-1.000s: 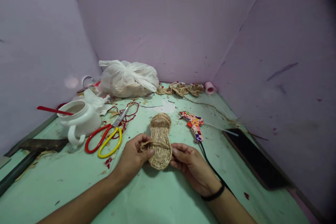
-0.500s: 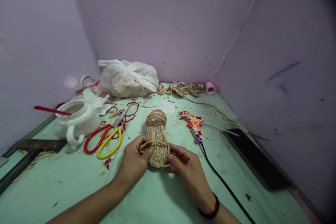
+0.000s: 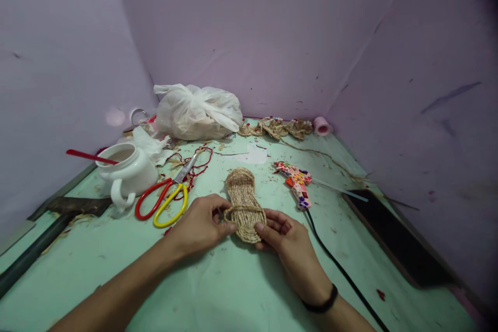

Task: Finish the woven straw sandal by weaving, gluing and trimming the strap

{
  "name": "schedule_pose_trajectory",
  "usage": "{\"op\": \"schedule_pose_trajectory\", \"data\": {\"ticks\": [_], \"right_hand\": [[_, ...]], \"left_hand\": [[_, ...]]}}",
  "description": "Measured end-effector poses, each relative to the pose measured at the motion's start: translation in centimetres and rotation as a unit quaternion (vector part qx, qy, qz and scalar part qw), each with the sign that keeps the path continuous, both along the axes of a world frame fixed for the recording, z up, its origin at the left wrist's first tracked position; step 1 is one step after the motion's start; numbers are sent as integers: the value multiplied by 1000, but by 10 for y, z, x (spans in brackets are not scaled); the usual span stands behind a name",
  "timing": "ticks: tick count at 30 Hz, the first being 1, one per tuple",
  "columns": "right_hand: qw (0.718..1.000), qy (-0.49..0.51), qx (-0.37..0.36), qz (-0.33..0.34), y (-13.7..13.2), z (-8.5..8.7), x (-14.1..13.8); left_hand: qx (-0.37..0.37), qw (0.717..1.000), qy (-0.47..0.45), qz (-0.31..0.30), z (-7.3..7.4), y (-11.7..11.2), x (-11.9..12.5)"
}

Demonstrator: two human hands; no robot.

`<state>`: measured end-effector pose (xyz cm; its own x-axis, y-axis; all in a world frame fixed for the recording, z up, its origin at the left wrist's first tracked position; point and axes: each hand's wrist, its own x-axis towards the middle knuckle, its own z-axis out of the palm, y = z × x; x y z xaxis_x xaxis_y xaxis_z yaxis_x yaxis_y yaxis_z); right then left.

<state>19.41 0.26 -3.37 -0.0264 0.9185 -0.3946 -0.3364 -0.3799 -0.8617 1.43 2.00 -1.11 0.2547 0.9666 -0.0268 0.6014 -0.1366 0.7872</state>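
A small slipper-shaped piece of coiled tan twine (image 3: pixel 245 197) lies in front of me, its far end leaning slightly left. A strand of twine (image 3: pixel 249 209) crosses its near part and loops out on the left side. My left hand (image 3: pixel 206 220) pinches that loop between thumb and forefinger at the left edge. My right hand (image 3: pixel 286 241), with a black band at the wrist, grips the right edge of the near end, its thumb on top and its fingers partly hidden beside and beneath.
Scissors (image 3: pixel 171 193), a white pot (image 3: pixel 132 171) with a red stick, and a hammer-like tool (image 3: pixel 58 228) lie left. A floral glue gun (image 3: pixel 299 184) and dark phone (image 3: pixel 397 238) are right. Behind stand a plastic bag (image 3: pixel 198 111), twine pieces (image 3: pixel 272 128) and a pink roll (image 3: pixel 322 126).
The view has shifted, so everything sits a little further right. The twine piece has turned slightly. My right thumb has moved from its side onto its top; my left thumb sits nearer its edge.
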Motion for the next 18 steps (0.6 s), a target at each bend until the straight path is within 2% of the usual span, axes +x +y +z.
{"op": "schedule_pose_trajectory", "data": {"ticks": [3, 8, 13, 18], "right_hand": [[1000, -6, 2, 8, -1, 0, 1], [999, -22, 18, 42, -2, -3, 1], [998, -26, 22, 46, -3, -6, -1], [998, -45, 27, 44, -4, -3, -3]], "left_hand": [[21, 999, 19, -18, -1, -1, 2], [118, 985, 104, -75, 7, -1, 3], [131, 974, 158, -92, 16, 0, 11], [142, 968, 177, -103, 16, 3, 31]]}}
